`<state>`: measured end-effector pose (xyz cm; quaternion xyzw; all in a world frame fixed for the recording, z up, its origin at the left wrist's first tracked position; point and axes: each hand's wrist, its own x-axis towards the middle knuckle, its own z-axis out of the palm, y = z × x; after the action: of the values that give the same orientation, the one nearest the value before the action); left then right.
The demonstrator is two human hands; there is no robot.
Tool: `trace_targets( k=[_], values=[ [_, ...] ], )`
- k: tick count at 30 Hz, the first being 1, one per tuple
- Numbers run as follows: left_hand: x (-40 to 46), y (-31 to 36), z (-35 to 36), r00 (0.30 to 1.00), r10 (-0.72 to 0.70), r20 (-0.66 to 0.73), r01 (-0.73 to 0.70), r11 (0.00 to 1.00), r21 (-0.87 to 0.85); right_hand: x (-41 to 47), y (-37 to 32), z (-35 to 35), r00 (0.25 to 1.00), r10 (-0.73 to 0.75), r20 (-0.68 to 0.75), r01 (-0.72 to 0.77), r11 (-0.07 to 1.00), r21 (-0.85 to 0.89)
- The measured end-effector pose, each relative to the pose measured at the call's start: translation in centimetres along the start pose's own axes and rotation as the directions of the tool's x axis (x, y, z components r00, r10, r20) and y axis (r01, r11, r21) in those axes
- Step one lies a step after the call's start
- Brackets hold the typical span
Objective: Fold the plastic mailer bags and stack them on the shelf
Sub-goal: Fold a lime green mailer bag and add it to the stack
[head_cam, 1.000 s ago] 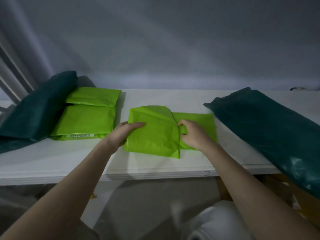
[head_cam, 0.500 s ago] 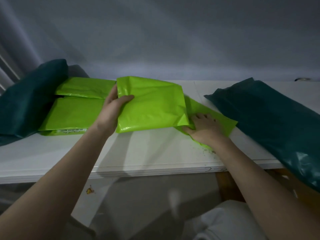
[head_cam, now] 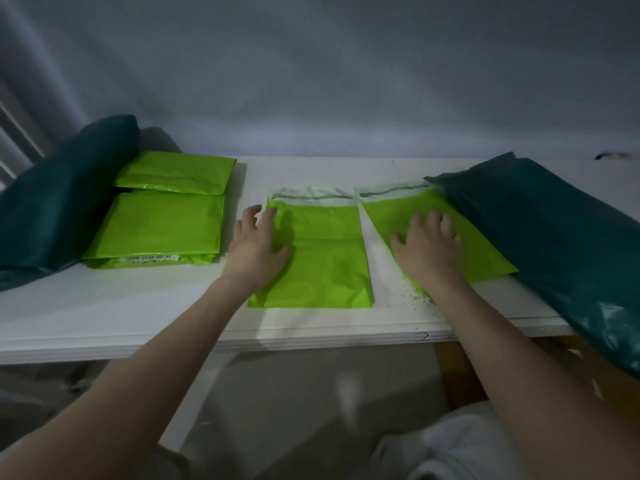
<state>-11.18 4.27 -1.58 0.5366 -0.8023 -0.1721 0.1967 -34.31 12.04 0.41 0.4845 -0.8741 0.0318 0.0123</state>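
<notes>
Two lime mailer bags flat side by side mid-shelf (head_cam: 104, 306), left hand (head_cam: 254, 245) released and spread on the nearer-left bag (head_cam: 322, 258), right hand (head_cam: 427, 245) flat on the right bag (head_cam: 485, 251), folded lime stack (head_cam: 159, 223) far left, dark green bags (head_cam: 554, 237) flanking both ends

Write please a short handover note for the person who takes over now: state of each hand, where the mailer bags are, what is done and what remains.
Left hand: open, flat on the left edge of the middle bright green plastic mailer bag.
Right hand: open, pressing the right bright green plastic mailer bag; slightly blurred.
Both bags lie unfolded side by side on the white shelf, adhesive strips at the far end.
Done: a stack of folded green mailers at the left.
Left: fold these two bags and stack them. Dark green bags lie at both ends.
</notes>
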Motion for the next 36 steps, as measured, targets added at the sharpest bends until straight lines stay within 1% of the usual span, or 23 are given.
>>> trace_targets(
  k=[2, 5, 7, 9, 11, 13, 14, 16, 18, 20, 21, 22, 24, 25, 27, 28, 31, 33, 36],
  values=[
    [-0.2, -0.1, -0.2, 0.996, 0.09, -0.028, -0.089, 0.996, 0.029, -0.4, -1.7, -0.7, 0.995, -0.079, -0.056, 0.083, 0.994, 0.067],
    [-0.7, -0.1, -0.7, 0.983, 0.183, 0.011, -0.183, 0.983, 0.024, -1.8, -5.0, -1.1, 0.976, -0.207, -0.071, 0.217, 0.954, 0.204],
    [-1.2, -0.2, -0.6, 0.971, 0.236, 0.04, -0.237, 0.971, 0.035, -3.4, -6.9, -0.4, 0.943, -0.322, -0.088, 0.334, 0.902, 0.273],
    [-1.7, -0.5, -0.1, 0.962, 0.261, 0.078, -0.266, 0.962, 0.061, -5.0, -8.3, 0.8, 0.909, -0.411, -0.067, 0.412, 0.863, 0.293],
    [-2.2, -1.3, 0.8, 0.941, 0.308, 0.137, -0.323, 0.941, 0.099, -5.9, -8.7, 2.2, 0.886, -0.464, -0.006, 0.447, 0.851, 0.277],
    [-2.5, -2.2, 1.7, 0.912, 0.318, 0.26, -0.362, 0.921, 0.143, -6.1, -8.4, 3.2, 0.871, -0.489, 0.042, 0.462, 0.845, 0.269],
    [-2.5, -2.8, 2.3, 0.897, 0.324, 0.3, -0.383, 0.909, 0.164, -6.1, -8.1, 3.5, 0.868, -0.491, 0.072, 0.455, 0.845, 0.279],
    [-2.8, -2.8, 2.4, 0.892, 0.334, 0.303, -0.407, 0.887, 0.22, -6.2, -7.9, 3.8, 0.871, -0.475, 0.124, 0.419, 0.851, 0.316],
    [-3.2, -1.9, 1.5, 0.898, 0.316, 0.307, -0.39, 0.893, 0.222, -6.2, -7.9, 3.8, 0.877, -0.456, 0.154, 0.386, 0.857, 0.341],
    [-3.1, -1.8, 1.1, 0.872, 0.299, 0.388, -0.386, 0.907, 0.169, -6.0, -8.0, 3.7, 0.875, -0.451, 0.174, 0.375, 0.861, 0.344],
    [-2.9, -2.2, 1.4, 0.854, 0.301, 0.424, -0.402, 0.9, 0.169, -6.0, -8.0, 3.6, 0.877, -0.447, 0.178, 0.373, 0.865, 0.334],
    [-2.8, -2.3, 1.4, 0.85, 0.31, 0.426, -0.419, 0.887, 0.191, -5.9, -7.9, 3.5, 0.88, -0.439, 0.181, 0.369, 0.872, 0.32],
    [-2.8, -2.1, 1.7, 0.857, 0.253, 0.448, -0.414, 0.857, 0.308, -5.8, -7.7, 3.4, 0.887, -0.424, 0.181, 0.362, 0.883, 0.298],
    [-2.8, -2.2, 1.9, 0.879, 0.283, 0.383, -0.425, 0.829, 0.364, -5.8, -7.7, 3.3, 0.888, -0.423, 0.18, 0.363, 0.885, 0.292],
    [-3.1, -2.3, 2.4, 0.929, 0.174, 0.327, -0.285, 0.9, 0.331, -5.6, -7.5, 3.2, 0.891, -0.42, 0.175, 0.363, 0.888, 0.283],
    [-3.3, -2.1, 2.5, 0.945, 0.144, 0.294, -0.236, 0.922, 0.307, -5.5, -7.4, 3.2, 0.895, -0.413, 0.17, 0.358, 0.89, 0.282],
    [-3.6, -1.4, 1.9, 0.971, 0.056, 0.231, -0.107, 0.971, 0.215, -5.4, -7.1, 3.4, 0.901, -0.407, 0.151, 0.361, 0.895, 0.261],
    [-3.8, -1.2, 1.8, 0.979, 0.024, 0.205, -0.066, 0.977, 0.201, -5.5, -7.1, 3.5, 0.9, -0.415, 0.136, 0.373, 0.892, 0.256],
    [-4.0, -1.0, 1.5, 0.976, 0.021, 0.217, -0.063, 0.979, 0.192, -5.4, -7.1, 3.4, 0.894, -0.419, 0.159, 0.37, 0.891, 0.264]
  ],
)
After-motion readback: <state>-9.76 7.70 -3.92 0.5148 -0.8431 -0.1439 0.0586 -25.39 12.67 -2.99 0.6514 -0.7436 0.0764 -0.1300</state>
